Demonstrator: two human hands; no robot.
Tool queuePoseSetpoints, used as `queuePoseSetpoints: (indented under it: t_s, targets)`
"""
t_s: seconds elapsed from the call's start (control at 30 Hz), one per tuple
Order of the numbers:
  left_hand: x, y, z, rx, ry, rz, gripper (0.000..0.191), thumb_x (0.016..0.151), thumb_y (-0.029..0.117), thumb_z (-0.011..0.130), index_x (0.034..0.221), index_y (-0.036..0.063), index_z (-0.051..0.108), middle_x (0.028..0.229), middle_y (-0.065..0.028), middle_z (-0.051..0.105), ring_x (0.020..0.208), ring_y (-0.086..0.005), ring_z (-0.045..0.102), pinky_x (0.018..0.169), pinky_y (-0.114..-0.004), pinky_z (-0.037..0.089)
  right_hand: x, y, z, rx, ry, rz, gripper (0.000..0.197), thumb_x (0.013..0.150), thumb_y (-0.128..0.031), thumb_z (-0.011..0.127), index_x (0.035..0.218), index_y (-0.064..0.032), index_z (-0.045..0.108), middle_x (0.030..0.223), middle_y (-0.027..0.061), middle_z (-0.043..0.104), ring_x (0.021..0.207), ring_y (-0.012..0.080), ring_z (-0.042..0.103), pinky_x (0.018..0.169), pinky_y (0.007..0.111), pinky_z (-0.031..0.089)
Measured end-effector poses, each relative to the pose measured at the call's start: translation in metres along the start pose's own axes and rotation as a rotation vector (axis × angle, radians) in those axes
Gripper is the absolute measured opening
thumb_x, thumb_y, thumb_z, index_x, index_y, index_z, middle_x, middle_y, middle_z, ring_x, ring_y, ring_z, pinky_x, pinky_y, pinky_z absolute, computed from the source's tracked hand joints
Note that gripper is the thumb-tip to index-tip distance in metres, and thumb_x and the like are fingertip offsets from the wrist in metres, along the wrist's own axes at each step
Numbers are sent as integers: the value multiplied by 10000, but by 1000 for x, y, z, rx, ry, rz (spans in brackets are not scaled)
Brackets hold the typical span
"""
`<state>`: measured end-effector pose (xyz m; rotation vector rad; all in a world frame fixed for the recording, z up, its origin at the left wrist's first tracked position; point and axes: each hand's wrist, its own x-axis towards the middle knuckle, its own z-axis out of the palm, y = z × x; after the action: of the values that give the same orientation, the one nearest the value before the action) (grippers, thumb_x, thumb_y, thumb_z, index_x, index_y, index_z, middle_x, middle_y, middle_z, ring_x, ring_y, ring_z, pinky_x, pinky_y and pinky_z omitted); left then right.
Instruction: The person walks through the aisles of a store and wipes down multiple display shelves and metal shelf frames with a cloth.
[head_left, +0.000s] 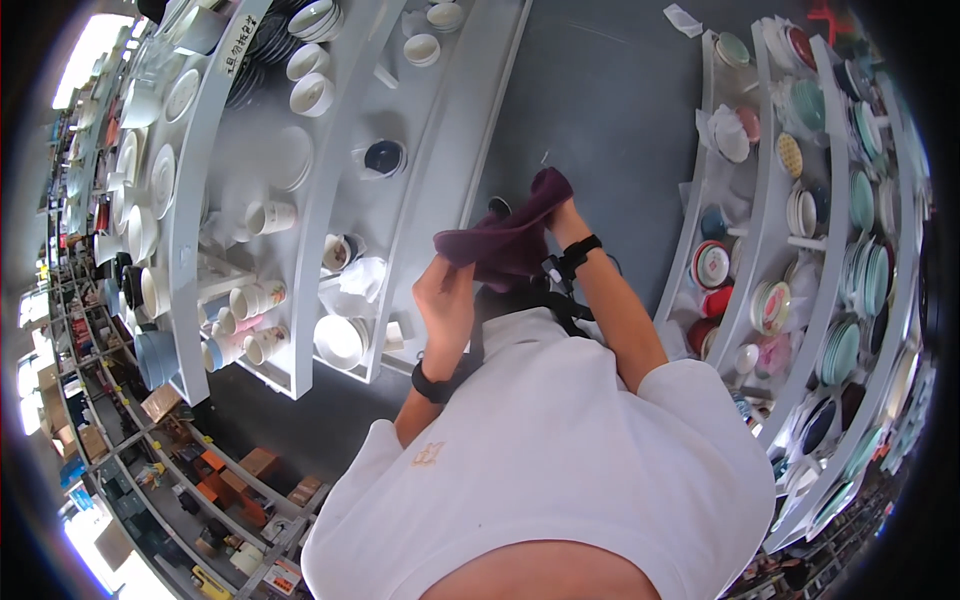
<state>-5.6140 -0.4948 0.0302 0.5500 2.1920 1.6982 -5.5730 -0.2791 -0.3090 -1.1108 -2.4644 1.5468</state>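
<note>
A dark purple cloth (514, 234) is stretched between my two hands over the grey floor of an aisle. My left hand (448, 300) grips its near left edge, fingers partly covered by the fabric. Farther forward, my right hand (564, 219) is at the cloth's other end, its fingers mostly hidden under a fold. Both wrists carry black bands; the right band (574, 259) has a small device at its side. Just beyond the cloth, a small dark round object (499, 205) shows beside the shelf base; what it is I cannot tell.
White shelving (300, 300) on the left holds bowls (311, 94), floral cups (259, 300) and plates. On the right, more shelves (765, 150) carry stacked plates (838, 352) and bowls. A scrap of white wrapping (682, 20) lies on the floor ahead. Cardboard boxes (259, 463) sit on racks at lower left.
</note>
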Motion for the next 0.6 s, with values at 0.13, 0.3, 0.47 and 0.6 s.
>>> queuePoseSetpoints:
  t_s: [0.13, 0.3, 0.47, 0.6]
  targets:
    - [44, -21, 7, -46, 12, 47, 89, 905, -8, 622, 984, -37, 650, 749, 32, 528, 678, -41, 397, 590, -199, 336, 48, -27, -9, -309, 116, -310, 150, 913, -219, 575, 938, -73, 599, 899, 83, 632, 852, 233, 603, 749, 339, 504]
    - [111, -42, 11, -68, 50, 126, 147, 909, -25, 579, 1048, -44, 625, 810, -9, 556, 754, -78, 455, 667, -231, 407, 112, -41, -40, 149, 174, -265, 100, 860, -104, 631, 844, -9, 607, 761, 112, 653, 707, 236, 629, 668, 325, 519]
    - [169, -54, -3, -21, 311, -36, 149, 929, -10, 575, 1067, -48, 615, 821, -16, 558, 772, -75, 462, 701, -228, 421, 153, -203, -85, 285, 3, -411, 168, 818, -177, 685, 795, -41, 589, 660, 136, 610, 608, 288, 574, 593, 374, 482]
    - [216, -44, 5, -37, 509, -19, 148, 930, -14, 575, 1069, -36, 620, 801, 1, 544, 755, -71, 464, 684, -220, 415, 170, -299, -115, 585, -74, -280, 122, 889, -92, 597, 899, 22, 639, 845, 116, 686, 749, 180, 640, 686, 310, 524]
